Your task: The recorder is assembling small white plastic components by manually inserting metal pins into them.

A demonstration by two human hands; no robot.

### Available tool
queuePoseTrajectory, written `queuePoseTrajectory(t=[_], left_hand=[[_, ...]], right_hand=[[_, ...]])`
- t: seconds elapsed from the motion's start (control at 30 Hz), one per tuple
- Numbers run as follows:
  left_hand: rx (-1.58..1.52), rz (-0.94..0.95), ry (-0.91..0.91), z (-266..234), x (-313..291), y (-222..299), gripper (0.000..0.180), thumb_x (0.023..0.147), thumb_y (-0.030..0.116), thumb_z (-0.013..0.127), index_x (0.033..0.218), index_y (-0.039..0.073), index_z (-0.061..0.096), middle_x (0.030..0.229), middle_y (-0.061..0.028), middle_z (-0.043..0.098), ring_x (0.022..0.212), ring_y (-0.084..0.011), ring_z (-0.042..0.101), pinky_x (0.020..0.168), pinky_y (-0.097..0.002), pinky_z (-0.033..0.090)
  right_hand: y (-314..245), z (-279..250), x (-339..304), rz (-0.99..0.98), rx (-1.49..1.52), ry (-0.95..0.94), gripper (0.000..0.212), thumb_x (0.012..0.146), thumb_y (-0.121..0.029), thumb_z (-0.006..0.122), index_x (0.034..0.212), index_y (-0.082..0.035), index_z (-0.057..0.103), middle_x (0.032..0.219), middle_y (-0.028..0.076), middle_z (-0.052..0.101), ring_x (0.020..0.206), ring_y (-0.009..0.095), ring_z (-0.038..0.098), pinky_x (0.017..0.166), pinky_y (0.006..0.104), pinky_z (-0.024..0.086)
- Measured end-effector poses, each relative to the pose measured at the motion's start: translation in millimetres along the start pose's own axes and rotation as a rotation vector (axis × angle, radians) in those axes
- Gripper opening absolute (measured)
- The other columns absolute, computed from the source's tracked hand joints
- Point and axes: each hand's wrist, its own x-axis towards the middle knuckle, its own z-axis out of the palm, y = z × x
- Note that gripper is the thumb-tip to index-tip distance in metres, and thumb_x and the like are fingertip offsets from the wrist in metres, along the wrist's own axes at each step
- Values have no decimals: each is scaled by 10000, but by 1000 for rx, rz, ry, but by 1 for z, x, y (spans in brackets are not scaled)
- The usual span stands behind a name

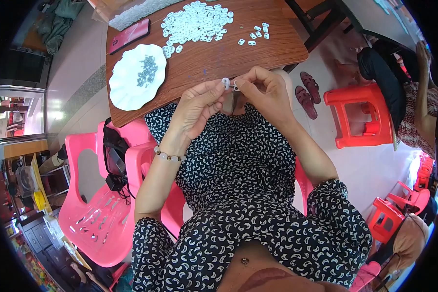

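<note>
Just off the table's near edge, my left hand (198, 104) pinches a small white oval plastic piece with holes (226, 82) between thumb and fingertips. Close beside it, my right hand (267, 92) is closed in a pinch on a second small white piece (236, 86), partly covered by the fingers. The two pieces are nearly touching; whether something joins them is too small to tell. Ahead lies a heap of similar white pieces (197, 22). A scalloped white plate (124, 92) at the left carries a small pile of grey bits (147, 71).
On the brown wooden table (194, 65) lie a pink-red phone (129, 36) and, at the right, several separate white pieces (258, 34). Pink chairs (97, 219) stand at my left. To the right are a red stool (362, 114), sandals (306, 97) and a seated person (418, 112).
</note>
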Motion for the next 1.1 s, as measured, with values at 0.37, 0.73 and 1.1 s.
queuePoseTrajectory(t=[0.37, 0.73, 1.1], left_hand=[[44, 25, 58, 0, -1, 1, 225, 903, 176, 681, 1061, 17, 687, 939, -38, 705, 709, -31, 585, 670, -170, 509], [81, 53, 54, 0, -3, -2, 238, 901, 192, 686, 1061, 16, 690, 926, -28, 703, 711, -25, 575, 675, -170, 502], [176, 127, 49, 1, -5, -3, 270, 875, 205, 717, 1058, 7, 698, 928, -30, 707, 729, -44, 578, 678, -194, 480]], right_hand=[[-1, 0, -1, -9, -38, 6, 177, 876, -120, 655, 783, 23, 612, 669, 3, 617, 575, 20, 541, 485, 200, 417], [1, -1, 0, -16, -66, 0, 176, 874, -119, 655, 779, 23, 614, 684, 3, 624, 616, 23, 551, 516, 208, 434], [5, 2, 0, -23, -77, 20, 189, 867, -128, 658, 770, 28, 614, 663, 16, 618, 573, 26, 541, 474, 214, 417]])
